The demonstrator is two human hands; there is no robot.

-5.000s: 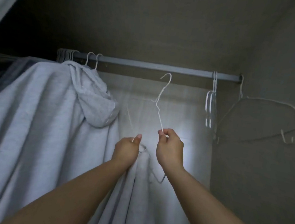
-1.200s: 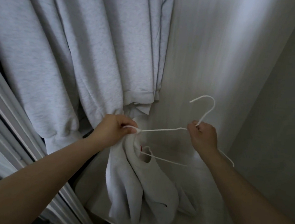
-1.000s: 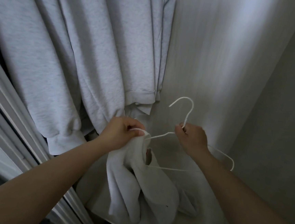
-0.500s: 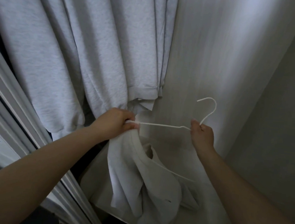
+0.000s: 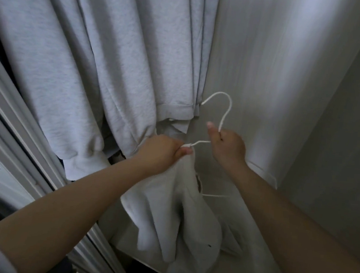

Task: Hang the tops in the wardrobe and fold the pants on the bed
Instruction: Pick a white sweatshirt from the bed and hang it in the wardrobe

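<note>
Wardrobe interior fills the view: a pale back panel (image 5: 257, 67) carries a band of light down its middle, and a darker side wall (image 5: 336, 150) closes the space on the right. Dim lighting overall.

Task item: a light grey top (image 5: 180, 223), soft fleece-like fabric, hangs bunched and folded in loose vertical creases below the hands. Its neck opening sits just under the left hand, with a dark label partly visible inside. A small dark mark shows low on the fabric.

A white wire hanger (image 5: 223, 116) is partly threaded into the top. Its hook points up and curves to the left; one shoulder arm runs into the fabric, and the lower bar emerges from the neck opening toward the right.

Left hand (image 5: 162, 152): grip closed, pinching the top's fabric together with the end of the hanger arm. Right hand (image 5: 228, 147): grip closed round the hanger neck below the hook, thumb raised.

Hanging grey sweatshirts (image 5: 94, 63) occupy the left, their cuffs and hems ending just beside the left hand. Open room lies between these garments and the side wall. A door frame (image 5: 11, 132) runs diagonally along the lower left edge.
</note>
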